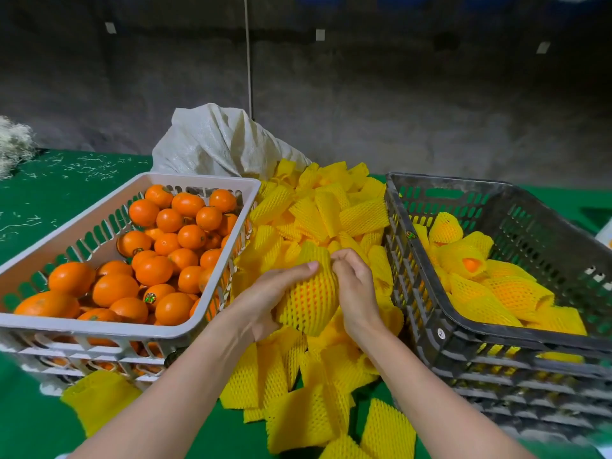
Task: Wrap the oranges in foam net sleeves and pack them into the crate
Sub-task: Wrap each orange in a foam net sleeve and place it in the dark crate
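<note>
Sitting at centre, orange point(311, 301) is gripped by both hands, sleeve point(315, 256) already stretched over it. Its 9 o'clock side is clasped by left hand point(265, 293); sleeve top is pinched by right hand point(356, 289) at 12 o'clock. Hands close together. Beneath, loose sleeves point(324, 210) heaped from 12 to 6 o'clock. At 9 o'clock, bare oranges point(155, 270) held in white crate point(99, 327); at 3 o'clock, wrapped oranges point(510, 293) laid in black crate point(496, 329). At 11 o'clock, sack point(215, 140) slumped.

Fruit packing shed, crated oranges point(154, 270), foam sleeves point(318, 210)
</note>
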`<state>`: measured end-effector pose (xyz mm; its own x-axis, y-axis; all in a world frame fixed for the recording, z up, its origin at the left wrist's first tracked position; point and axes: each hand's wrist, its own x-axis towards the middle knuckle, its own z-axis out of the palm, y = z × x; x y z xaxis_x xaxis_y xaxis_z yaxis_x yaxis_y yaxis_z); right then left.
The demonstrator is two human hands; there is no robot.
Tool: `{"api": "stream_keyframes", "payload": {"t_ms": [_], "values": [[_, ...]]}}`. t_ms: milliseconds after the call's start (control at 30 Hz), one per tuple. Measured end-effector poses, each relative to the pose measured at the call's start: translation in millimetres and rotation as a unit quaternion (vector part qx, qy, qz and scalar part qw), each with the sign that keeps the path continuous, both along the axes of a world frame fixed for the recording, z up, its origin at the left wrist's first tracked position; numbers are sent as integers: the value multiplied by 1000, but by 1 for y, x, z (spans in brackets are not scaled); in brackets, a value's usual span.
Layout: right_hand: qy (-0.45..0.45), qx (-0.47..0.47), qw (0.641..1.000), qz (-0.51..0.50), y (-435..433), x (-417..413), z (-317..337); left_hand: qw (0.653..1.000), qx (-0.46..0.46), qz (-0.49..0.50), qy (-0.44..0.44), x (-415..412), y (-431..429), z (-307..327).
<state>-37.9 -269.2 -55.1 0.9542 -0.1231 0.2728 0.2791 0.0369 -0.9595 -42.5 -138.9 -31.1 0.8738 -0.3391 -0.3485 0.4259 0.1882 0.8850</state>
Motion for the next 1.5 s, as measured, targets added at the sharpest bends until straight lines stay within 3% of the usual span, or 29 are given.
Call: {"api": "stream_keyframes", "payload": {"t_ms": [100,200,333,433,533,633,700,833,933,1033,1100,1200,1400,1500], "values": [[-38,-14,999,-16,-1,-8,-2,998,-17,61,-10,0,-4,4],[-91,-72,992,41,-3,-18,3,993,-9,109,-35,5,-8,7],[-79,-202,974,60,-4,-18,20,991,-90,64,-75,2,-19,12],[-75,-148,986,19,-19,-11,37,988,-125,60,-61,6,-30,21],[-101,-50,993,-33,-41,-8,58,976,-96,125,-149,12,-57,23],[-147,0,982,-117,-74,-4,81,945,-5,217,-243,7,-97,24],[-158,9,972,-173,-106,-2,92,909,95,201,-351,7,-127,23],[-119,-35,956,-266,-186,12,92,788,317,33,-527,19,-193,25],[-22,-175,933,-313,-251,32,80,691,478,-114,-529,28,-229,19],[129,-399,861,-290,-299,55,61,622,577,-198,-490,31,-237,9],[188,-514,804,-232,-316,69,48,639,567,-190,-484,32,-234,6],[198,-628,736,-158,-326,90,26,649,549,-186,-493,32,-233,6],[253,-661,704,-54,-337,113,-3,666,534,-173,-491,35,-233,6],[262,-682,680,-62,-337,111,-6,701,494,-155,-490,32,-230,6]]}}
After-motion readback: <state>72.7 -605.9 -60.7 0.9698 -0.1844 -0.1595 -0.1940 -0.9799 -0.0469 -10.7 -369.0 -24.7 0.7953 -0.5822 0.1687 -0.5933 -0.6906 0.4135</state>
